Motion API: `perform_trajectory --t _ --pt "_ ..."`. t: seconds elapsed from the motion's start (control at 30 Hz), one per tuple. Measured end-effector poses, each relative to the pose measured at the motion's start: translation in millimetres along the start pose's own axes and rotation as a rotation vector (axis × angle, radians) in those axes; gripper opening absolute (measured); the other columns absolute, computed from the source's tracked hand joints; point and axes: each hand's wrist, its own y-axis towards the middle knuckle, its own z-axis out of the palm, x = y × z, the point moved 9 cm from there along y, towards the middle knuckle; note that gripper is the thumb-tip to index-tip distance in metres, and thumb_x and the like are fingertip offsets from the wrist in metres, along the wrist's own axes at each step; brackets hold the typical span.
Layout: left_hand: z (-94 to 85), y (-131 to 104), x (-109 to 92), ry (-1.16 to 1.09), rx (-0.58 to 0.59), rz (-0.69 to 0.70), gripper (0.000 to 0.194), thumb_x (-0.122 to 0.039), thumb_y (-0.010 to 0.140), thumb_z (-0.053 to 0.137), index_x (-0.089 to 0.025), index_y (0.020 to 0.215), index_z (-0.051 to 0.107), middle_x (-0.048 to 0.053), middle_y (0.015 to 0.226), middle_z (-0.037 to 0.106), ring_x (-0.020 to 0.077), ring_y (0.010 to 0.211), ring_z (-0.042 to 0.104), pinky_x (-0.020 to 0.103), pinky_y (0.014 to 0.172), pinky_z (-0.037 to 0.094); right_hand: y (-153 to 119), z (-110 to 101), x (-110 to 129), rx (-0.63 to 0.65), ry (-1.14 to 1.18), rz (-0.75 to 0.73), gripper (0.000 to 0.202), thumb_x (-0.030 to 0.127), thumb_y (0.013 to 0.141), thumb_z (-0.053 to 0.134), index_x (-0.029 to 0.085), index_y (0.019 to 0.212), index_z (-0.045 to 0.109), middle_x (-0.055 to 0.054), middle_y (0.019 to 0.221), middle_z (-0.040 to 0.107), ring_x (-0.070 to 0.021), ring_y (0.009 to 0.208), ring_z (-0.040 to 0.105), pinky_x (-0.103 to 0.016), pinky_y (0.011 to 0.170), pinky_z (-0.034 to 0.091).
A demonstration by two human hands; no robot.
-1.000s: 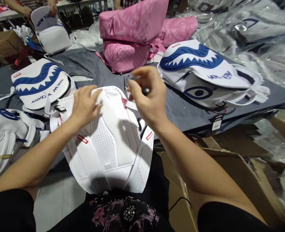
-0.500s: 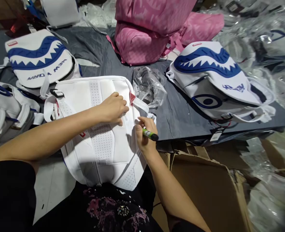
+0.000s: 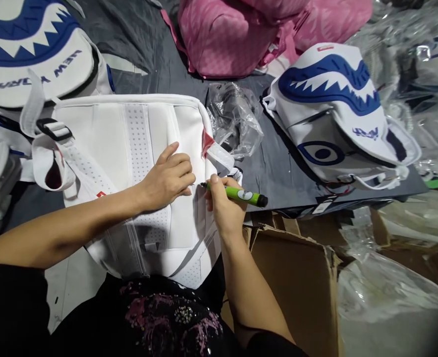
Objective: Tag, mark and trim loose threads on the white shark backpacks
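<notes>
A white backpack (image 3: 103, 119) lies back panel up in front of me, with dotted mesh strips and a red tab at its upper right side. My left hand (image 3: 169, 176) rests on that panel, its bent fingers somewhat apart and pressing down. In my right hand (image 3: 224, 208) is a green marker (image 3: 246, 195) with a black end, gripped between thumb and fingers. The marker's dark tip points left at the panel's right side seam, close to my left fingertips. Whether the tip touches the fabric I cannot tell.
Other white backpacks with blue shark mouths stand at the left (image 3: 29, 54) and right (image 3: 325, 104). Pink backpacks (image 3: 222, 39) sit behind a crumpled clear plastic bag (image 3: 237, 119). Below the table edge is an open cardboard box (image 3: 297, 277); plastic wrapping (image 3: 386, 282) lies beside it.
The view has moved closer and lower. My right hand has turned the marker so that its tip now shows at the seam. My left hand stays on the panel.
</notes>
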Motion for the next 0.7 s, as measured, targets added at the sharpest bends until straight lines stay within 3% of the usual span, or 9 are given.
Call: perform_trajectory --t 0.17,0.37,0.53,0.7 --pt "2.9 3 6 -0.13 0.04 -0.064 0.018 -0.034 0.095 0.05 -0.025 0.082 0.056 0.003 0.091 0.06 0.0235 0.109 0.052 0.056 0.122 0.026 -2 14 5 0.014 -0.099 0.007 0.034 0.046 0.087 0.063 0.021 0.066 0.055 0.005 0.054 0.059 -0.008 0.04 0.045 -0.023 0.042 0.037" --pt "8.9 4 9 -0.148 0.132 -0.102 0.017 -0.036 0.094 0.053 -0.024 0.084 0.059 0.003 0.092 0.061 0.0246 0.113 0.053 0.06 0.122 0.023 4 12 -1 -0.023 -0.047 0.011 0.034 0.046 0.084 0.065 0.02 0.065 0.053 0.006 0.051 0.057 -0.0073 0.037 0.043 -0.022 0.038 0.032" --pt "8.2 0 10 -0.111 0.082 -0.081 0.018 -0.035 0.096 0.049 -0.023 0.087 0.06 0.002 0.092 0.061 0.023 0.114 0.053 0.058 0.122 0.023 4 13 -2 -0.058 -0.022 0.023 0.032 0.044 0.084 0.065 0.02 0.066 0.053 0.006 0.05 0.056 -0.0067 0.036 0.044 -0.021 0.037 0.032" --pt "9.0 -3 9 -0.04 0.045 -0.056 0.018 -0.036 0.095 0.049 -0.022 0.088 0.059 0.001 0.092 0.06 0.0217 0.113 0.053 0.055 0.122 0.024 5 20 1 -0.003 0.004 0.015 0.032 0.041 0.083 0.067 0.019 0.064 0.052 0.007 0.048 0.055 -0.0063 0.036 0.044 -0.02 0.037 0.032"
